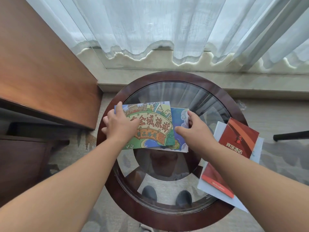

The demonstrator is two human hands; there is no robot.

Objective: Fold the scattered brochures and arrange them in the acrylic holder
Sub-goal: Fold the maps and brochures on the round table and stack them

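— What do the papers lie on?
— A round table (167, 221), a glass top set in a dark wooden rim. A pair of grey shoes (149, 192) shows through the glass near its near edge, standing on patterned carpet (107, 218).
— And beyond its far edge?
— A pale stone sill (167, 68), with a sheer white curtain (167, 25) hanging down to it.
— To the sides?
— A brown wooden desk (41, 64) on the left; a thin black bar (291, 136) on the right.

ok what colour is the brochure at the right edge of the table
The brochure is dark red with orange-red bands and pale lettering, seen in the head view.
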